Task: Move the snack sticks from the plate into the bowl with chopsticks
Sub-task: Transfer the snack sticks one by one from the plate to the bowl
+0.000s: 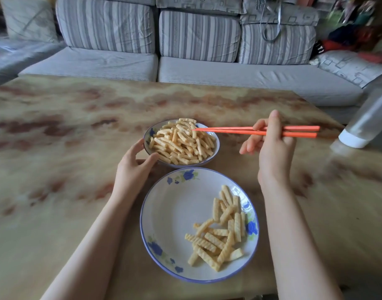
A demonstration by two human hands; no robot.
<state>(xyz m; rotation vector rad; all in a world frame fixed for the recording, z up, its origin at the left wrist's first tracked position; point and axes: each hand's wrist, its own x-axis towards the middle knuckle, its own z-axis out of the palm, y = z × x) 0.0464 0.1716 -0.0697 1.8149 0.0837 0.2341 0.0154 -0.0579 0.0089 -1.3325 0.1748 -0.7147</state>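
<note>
Orange chopsticks (250, 131), pinched in the raised right hand (271, 148), point level over the bowl (216, 151), tips together. Left hand (132, 169) curls its fingers round the bowl's left side. Snack sticks (181, 144) fill the bowl; more lie on the plate (177, 213) just before it.

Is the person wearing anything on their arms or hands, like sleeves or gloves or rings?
No. The left hand and right hand have no gloves, and no ring, watch or bracelet shows. Both forearms are bare too, with no sleeves in view.
</note>
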